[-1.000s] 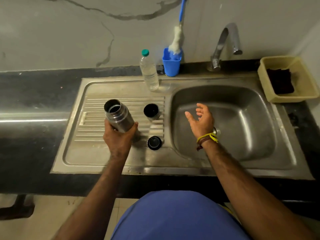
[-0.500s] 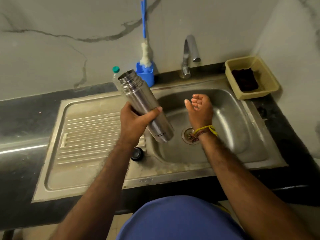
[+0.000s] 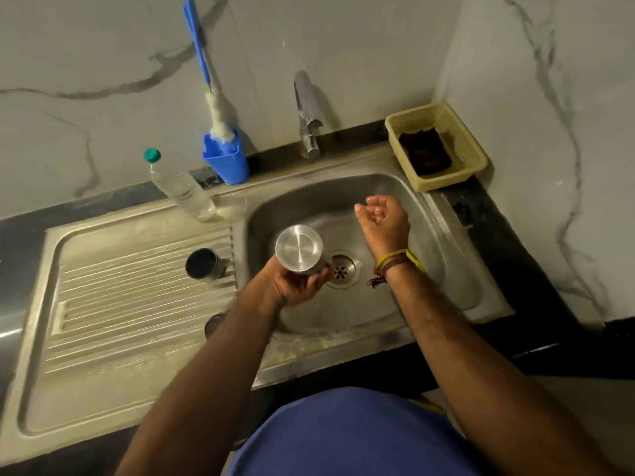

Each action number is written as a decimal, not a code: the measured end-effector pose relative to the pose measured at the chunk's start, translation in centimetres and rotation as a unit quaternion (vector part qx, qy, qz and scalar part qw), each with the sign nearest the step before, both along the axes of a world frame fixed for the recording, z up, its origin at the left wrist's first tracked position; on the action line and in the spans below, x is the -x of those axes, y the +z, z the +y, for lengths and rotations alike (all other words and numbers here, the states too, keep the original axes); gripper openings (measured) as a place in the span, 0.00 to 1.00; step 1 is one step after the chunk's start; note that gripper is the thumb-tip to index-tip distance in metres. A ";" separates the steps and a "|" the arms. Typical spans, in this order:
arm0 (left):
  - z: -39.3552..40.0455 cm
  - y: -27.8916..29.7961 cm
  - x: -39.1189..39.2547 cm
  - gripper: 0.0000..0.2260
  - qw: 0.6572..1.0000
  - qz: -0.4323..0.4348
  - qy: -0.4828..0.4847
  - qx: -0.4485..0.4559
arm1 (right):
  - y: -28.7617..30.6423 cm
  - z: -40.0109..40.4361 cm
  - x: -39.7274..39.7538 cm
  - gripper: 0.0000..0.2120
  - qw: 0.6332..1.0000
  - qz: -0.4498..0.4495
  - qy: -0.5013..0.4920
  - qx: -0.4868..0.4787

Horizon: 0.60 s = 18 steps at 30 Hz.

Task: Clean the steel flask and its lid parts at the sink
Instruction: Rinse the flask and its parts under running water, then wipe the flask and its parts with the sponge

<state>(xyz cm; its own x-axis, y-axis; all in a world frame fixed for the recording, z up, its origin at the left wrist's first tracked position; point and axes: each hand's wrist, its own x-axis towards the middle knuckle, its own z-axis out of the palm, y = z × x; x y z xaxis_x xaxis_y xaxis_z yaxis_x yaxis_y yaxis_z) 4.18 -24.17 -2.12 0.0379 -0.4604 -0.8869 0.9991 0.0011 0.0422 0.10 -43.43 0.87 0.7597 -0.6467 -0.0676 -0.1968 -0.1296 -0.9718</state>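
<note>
I stand at 1 steel sink (image 3: 395,324), and everything here takes its place from its basin. 1 ribbed draining board (image 3: 130,304) spreads out to the left of the basin. Behind the basin rises 1 tap (image 3: 307,111), its spout pointing toward me. At the back right corner beside the basin sits 1 yellow basket (image 3: 472,146) with 1 dark cloth (image 3: 426,152) inside it. Behind the board, left of the tap, stands 1 blue cup (image 3: 228,164) holding 1 bottle brush (image 3: 214,101) with a blue handle and white bristles. Just left of the basin's back edge stands 1 clear plastic bottle (image 3: 185,190) with a green cap.

Over the basin, near the drain (image 3: 342,269), my left hand (image 3: 295,283) grips 1 steel flask (image 3: 300,250); my fingers and thumb curl round its body, and its flat base faces up at me, so it is tipped mouth-down. My right hand (image 3: 385,219) hangs over the basin's right half, holding nothing, palm up, fingers loosely curled and wet.

Of the lid parts I count 2: 1 dark cup-shaped lid (image 3: 202,264) stands on the board just left of the basin, and 1 smaller round part (image 3: 214,322) lies nearer me, half hidden by my left forearm.
</note>
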 end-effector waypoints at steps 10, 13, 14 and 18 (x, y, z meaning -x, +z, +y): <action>-3.5 3.6 0.6 0.21 0.987 -0.119 0.088 -0.068 | -2.0 0.1 -2.6 0.12 0.999 0.018 0.034 0.002; -5.4 4.7 1.0 0.24 0.914 -0.345 -0.016 -0.214 | -1.8 -0.6 -3.2 0.10 0.999 0.009 0.034 0.028; -6.0 4.9 1.1 0.23 0.862 -0.433 -0.065 -0.255 | -1.7 -0.9 -3.3 0.10 0.999 0.007 0.033 0.041; -8.6 5.1 1.8 0.31 0.664 -0.628 -0.212 -0.346 | -0.6 -3.9 -4.2 0.11 0.994 0.014 0.004 0.106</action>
